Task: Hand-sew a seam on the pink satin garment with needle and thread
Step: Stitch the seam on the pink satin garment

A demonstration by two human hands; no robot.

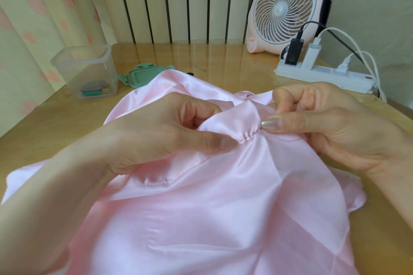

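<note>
Progress: a short row of small stitches (248,136) runs along a puckered fold of the pink garment (223,207), between the two thumbs. I judge the seam begun but not finished.
Left to do: by my reckoning, more stitches along the fold, then a knot and a snip.
Needle and thread: I cannot make out the needle; it may be hidden under the right thumb. The thread shows only as the stitches.
Left hand: the left hand (161,131) grips the cloth at the left end of the row, with the thumb flat on top and the fingers (190,109) curled into a ridge of fabric.
Right hand: the right hand (324,123) pinches the cloth at the right end of the row. The thumb tip presses on the seam and the other fingers bend tight behind it.
Where the garment lies: it is spread over the near half of the surface (201,58) and lifted into a peak where the hands hold it.
Cloth: thin, glossy, slippery-looking satin in pale pink, with soft creases, tiny gathers at the stitches, and a folded edge nearer and to the left.
Surface: light wood, shiny with reflections.
Far left: a clear plastic box (89,69) with rounded corners holds small sewing bits at the bottom; just to its right lies a mint green lid (143,75).
Far right: a round pink-and-white fan (288,6) with a curved grille, and a white power strip (321,76) with plugs and cables.
</note>
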